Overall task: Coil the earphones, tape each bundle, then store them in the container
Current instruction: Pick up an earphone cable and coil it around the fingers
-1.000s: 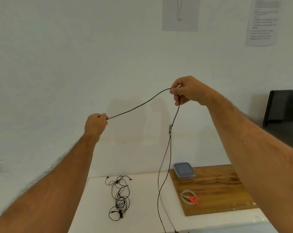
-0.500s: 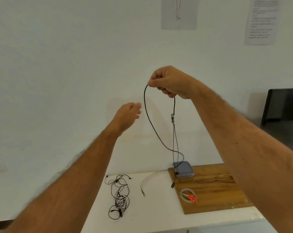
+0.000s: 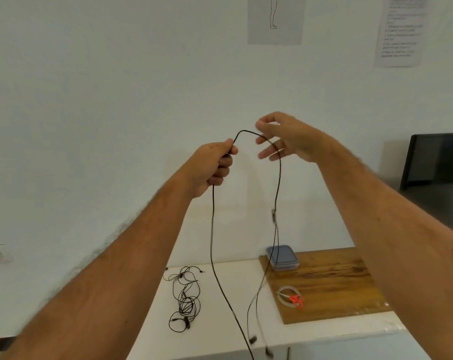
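Gripping the earphone cable (image 3: 212,229) now, the left hand (image 3: 215,162) takes over above the container (image 3: 282,257); right hand (image 3: 285,136) fingers have released, so coiling begins.

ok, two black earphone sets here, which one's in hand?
The black earphone cable hanging from the left hand, draped over the right hand's fingers. The tangled black set lies untouched on the white table.

Both bare forearms are reaching up and forward, side by side. The left hand (image 3: 215,162) is curling into a fist, gripping the earphone cable (image 3: 211,229) between thumb and fingers. The right hand (image 3: 285,137) is hovering just beside it, fingers spread and loosely extended, holding nothing.
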Tool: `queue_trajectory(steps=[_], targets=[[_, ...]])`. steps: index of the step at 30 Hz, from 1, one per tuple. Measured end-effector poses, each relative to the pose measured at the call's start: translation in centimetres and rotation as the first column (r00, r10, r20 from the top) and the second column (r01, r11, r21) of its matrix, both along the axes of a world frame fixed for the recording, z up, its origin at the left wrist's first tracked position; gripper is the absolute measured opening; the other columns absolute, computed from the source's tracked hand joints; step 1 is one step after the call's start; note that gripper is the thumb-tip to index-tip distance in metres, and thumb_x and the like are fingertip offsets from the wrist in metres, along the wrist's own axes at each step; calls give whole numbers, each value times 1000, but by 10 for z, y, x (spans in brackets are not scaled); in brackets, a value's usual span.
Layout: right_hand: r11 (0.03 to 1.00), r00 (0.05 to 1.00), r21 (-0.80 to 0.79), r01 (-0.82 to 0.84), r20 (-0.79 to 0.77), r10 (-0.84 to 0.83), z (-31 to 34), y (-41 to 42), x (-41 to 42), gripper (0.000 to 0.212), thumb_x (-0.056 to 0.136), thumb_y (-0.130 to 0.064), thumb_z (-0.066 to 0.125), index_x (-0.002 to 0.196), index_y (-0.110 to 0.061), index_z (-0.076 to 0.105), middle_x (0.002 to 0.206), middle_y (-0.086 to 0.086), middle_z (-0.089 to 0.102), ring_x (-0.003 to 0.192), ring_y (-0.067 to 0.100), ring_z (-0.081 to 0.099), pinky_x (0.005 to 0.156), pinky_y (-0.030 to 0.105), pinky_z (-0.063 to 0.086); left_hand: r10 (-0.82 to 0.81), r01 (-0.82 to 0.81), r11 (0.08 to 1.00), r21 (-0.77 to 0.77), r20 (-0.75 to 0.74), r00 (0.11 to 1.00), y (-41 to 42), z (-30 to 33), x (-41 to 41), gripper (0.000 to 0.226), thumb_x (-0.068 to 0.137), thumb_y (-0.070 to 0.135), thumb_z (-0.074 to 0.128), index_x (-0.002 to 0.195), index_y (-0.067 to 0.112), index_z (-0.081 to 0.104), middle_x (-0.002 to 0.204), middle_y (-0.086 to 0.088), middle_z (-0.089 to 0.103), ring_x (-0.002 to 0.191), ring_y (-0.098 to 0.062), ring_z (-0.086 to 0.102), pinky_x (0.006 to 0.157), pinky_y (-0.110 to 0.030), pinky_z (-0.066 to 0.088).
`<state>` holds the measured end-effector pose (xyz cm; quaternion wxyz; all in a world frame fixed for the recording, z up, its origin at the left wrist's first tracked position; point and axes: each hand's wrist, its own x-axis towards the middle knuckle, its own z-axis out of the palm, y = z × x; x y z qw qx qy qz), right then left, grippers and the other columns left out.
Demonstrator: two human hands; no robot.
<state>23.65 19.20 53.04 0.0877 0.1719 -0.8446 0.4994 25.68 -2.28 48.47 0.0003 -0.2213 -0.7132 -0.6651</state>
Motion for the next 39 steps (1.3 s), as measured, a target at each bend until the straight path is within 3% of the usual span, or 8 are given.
queue_trajectory(steps=[4,8,13,17,21,28,35,39], targets=[[962,978,177,-207,23,206,-13,-23,11,58,80,-60,59,127,-27,50,125,-3,62,114,14,61,96,39,47,-2,-17,981,-194,-96,995,17,10,12,34,102,39,42,75,19,50,57,7,29,49,-10,18,42,-21,16],[938,952,160,-307,59,301,-12,-26,16,41,87,-32,72,123,-16,58,88,4,68,66,19,62,71,36,58,-6,-17,974,-228,-97,995,14,7,12,43,103,40,38,68,19,50,54,9,33,48,-10,20,42,-21,18],[953,971,217,-213,-60,230,-10,-19,15,11,87,-17,71,92,-7,69,58,-2,50,49,11,36,48,25,36,24,-28,962,-273,-16,1000,-2,0,8,41,101,47,41,86,15,61,56,8,31,49,-9,21,44,-20,18],[996,969,-62,-59,-245,42,-12,-2,8,16,94,-15,61,78,-13,60,59,-2,49,45,11,42,51,29,44,41,-32,972,-234,36,998,-17,-9,3,39,102,45,40,90,14,61,58,8,31,49,-8,23,43,-19,19],[934,995,-348,-82,-76,59,-19,5,7,12,101,-21,48,93,-13,51,76,10,64,53,21,61,65,40,56,23,-16,981,-194,32,999,-22,-9,4,35,103,41,39,87,16,58,59,7,30,46,-7,22,41,-18,18],[929,925,5,-371,96,368,-30,-22,17,35,91,-25,66,121,-10,58,67,3,53,51,15,36,51,27,41,-41,30,960,-277,-33,999,9,-1,11,43,103,44,37,76,17,56,55,9,29,47,-8,20,43,-21,15],[972,954,-218,89,-263,-146,-28,0,-3,13,88,-10,66,76,-15,63,54,-6,48,41,7,40,48,26,41,-26,48,985,-165,137,990,-7,-20,0,42,103,47,33,88,16,57,58,8,28,45,-6,21,42,-18,14],[949,999,-316,15,-45,-31,-41,1,-3,15,99,-28,54,98,-13,54,79,8,60,48,16,55,58,36,55,-69,91,989,-115,179,981,-6,-24,-1,40,104,44,34,82,18,55,57,9,27,43,-5,19,39,-17,13]])
